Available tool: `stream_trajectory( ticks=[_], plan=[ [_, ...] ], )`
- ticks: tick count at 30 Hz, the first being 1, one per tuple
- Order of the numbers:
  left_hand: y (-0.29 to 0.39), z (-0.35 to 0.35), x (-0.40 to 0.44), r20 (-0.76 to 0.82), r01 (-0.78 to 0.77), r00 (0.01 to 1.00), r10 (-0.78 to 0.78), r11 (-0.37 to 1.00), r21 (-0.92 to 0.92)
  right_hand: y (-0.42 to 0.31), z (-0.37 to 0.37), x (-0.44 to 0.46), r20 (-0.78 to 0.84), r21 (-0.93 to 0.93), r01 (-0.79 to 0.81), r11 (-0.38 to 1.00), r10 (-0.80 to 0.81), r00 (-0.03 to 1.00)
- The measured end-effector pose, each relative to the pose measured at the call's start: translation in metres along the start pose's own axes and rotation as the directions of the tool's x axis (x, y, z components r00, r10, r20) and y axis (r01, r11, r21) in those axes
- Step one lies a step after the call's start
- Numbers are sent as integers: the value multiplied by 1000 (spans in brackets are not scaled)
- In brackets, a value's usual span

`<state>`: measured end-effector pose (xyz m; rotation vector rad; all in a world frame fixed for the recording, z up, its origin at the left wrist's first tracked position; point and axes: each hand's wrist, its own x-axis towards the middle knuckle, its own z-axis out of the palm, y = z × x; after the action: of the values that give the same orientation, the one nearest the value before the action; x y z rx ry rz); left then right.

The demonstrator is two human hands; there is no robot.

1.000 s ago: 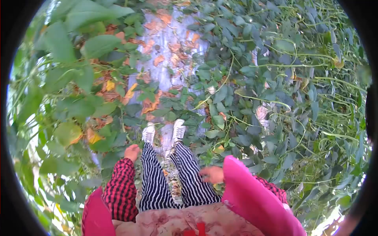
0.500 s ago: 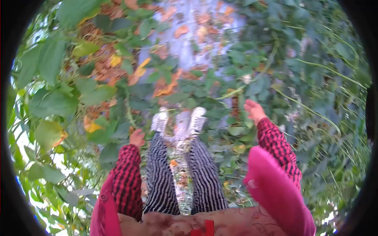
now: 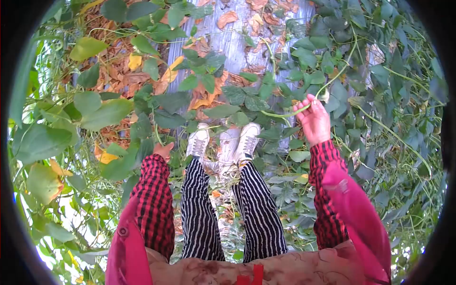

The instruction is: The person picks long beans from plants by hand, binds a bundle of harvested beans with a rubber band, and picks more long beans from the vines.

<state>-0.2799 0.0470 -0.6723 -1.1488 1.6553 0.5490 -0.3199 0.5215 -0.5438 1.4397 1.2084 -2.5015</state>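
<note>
Near the middle right, my right hand (image 3: 316, 122) is raised with the palm partly showing. Its fingertips pinch a long, slender green bean (image 3: 285, 115), whose lower end sticks out to the left while the rest curves up among the leaves. My left hand (image 3: 163, 150) is low on the left, close to my leg, with its fingers mostly hidden by leaves and the sleeve. A thin green stem or bean (image 3: 157, 135) comes down right beside it; whether the hand grips it cannot be made out.
Dense leafy vines (image 3: 107, 114) surround me on both sides. More long green strands (image 3: 392, 138) hang at the right. My white shoes (image 3: 247, 137) stand by a pale grey sheet-like ground strip (image 3: 235, 52) strewn with dry brown leaves (image 3: 126, 71).
My right hand has moved up and now pinches the long green bean. The left hand has shifted slightly up. My view has sharpened and moved a little.
</note>
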Motion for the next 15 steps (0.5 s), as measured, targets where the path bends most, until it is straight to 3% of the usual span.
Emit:
stream_trajectory(
  ticks=[3,4,5,7,8,9,11,15],
  plan=[
    [-1,6,4,165,-1,986,-18,993,115,-15,2,-27,114,-76,24,997,-15,993],
    [-7,12,-1,127,-120,987,100,979,162,-18,12,-36,45,-131,59,990,-54,998],
    [-15,18,-8,116,-121,988,103,979,166,-21,11,-43,49,-120,59,991,-54,997],
    [-26,30,-32,-5,-351,936,351,936,-36,-29,9,-56,99,-106,3,994,7,995],
    [-21,26,-68,45,-432,896,442,890,-147,-30,20,-64,-62,-131,-25,991,17,998],
    [-12,16,-115,89,-497,841,533,828,-258,-30,23,-69,-55,-117,-23,993,17,998],
    [-1,1,-185,97,-635,753,651,758,-149,-28,20,-78,-85,-95,-110,989,102,991],
    [-10,-8,-276,167,-698,673,721,693,-181,-19,30,-96,-149,-12,-176,984,172,974]
  ],
)
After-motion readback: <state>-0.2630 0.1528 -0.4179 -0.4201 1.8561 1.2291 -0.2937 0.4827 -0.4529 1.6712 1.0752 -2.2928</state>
